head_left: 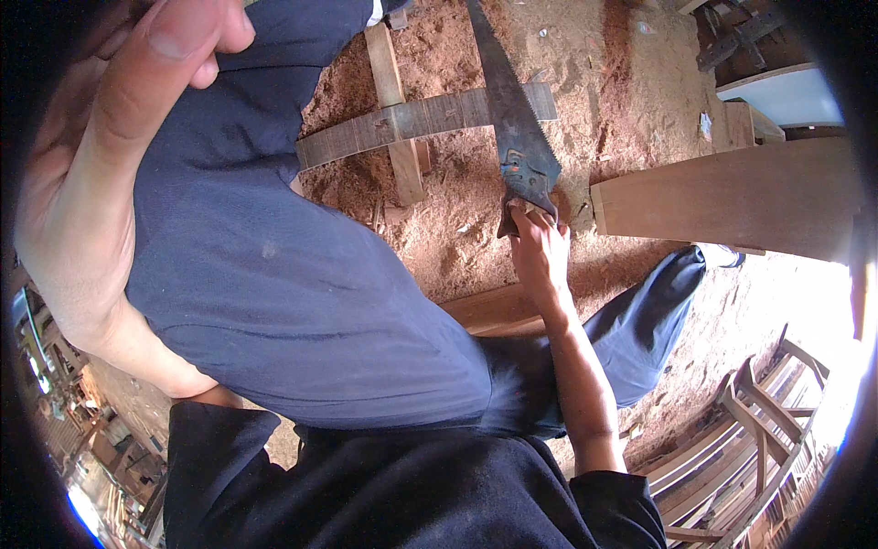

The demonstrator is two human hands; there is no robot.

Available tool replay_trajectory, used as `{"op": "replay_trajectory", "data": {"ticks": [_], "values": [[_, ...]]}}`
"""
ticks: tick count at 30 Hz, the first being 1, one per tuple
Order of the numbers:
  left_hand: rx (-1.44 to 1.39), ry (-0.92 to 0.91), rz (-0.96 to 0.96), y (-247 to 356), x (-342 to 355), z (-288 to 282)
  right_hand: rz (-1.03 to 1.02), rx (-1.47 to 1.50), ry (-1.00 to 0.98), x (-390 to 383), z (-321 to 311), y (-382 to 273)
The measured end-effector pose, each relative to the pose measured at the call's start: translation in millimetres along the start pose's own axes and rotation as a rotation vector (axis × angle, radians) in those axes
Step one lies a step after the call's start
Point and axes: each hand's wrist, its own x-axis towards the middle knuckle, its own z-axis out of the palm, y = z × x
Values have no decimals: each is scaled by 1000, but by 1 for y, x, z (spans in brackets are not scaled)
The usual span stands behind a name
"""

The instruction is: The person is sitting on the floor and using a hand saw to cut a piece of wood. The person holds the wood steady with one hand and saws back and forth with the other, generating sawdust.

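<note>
My right hand is wrapped round the handle of a handsaw. The saw's dark blade points away from me, and its toe is cut off by the top edge. Beneath the blade lies a thin, slightly curved wooden strip, crossing a narrow wooden batten; whether the teeth touch it I cannot tell. Raised at the upper left, close up, is my left hand. Its thumb and fingertips are curled together, and anything between them is hidden.
Sawdust covers the ground. A broad wooden board extends from the right, near the saw handle. My bent leg borders the strip's left end. Wooden frames stand at the lower right, with workshop clutter at the lower left.
</note>
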Motion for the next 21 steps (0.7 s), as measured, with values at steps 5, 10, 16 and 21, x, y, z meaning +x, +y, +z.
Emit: {"op": "replay_trajectory", "data": {"ticks": [5, 10, 16, 21], "values": [[4, 1, -4, 1, 0, 0, -12, 14, 18, 1, -4, -4], [3, 2, -4, 1, 0, 1, 9, 75, -6, 1, -5, -6], [3, 3, -6, 1, 0, 1, 5, 36, -42, -2, -3, -7], [1, 6, -7, 1, 0, 1, -12, 31, -45, -3, -5, -7]]}}
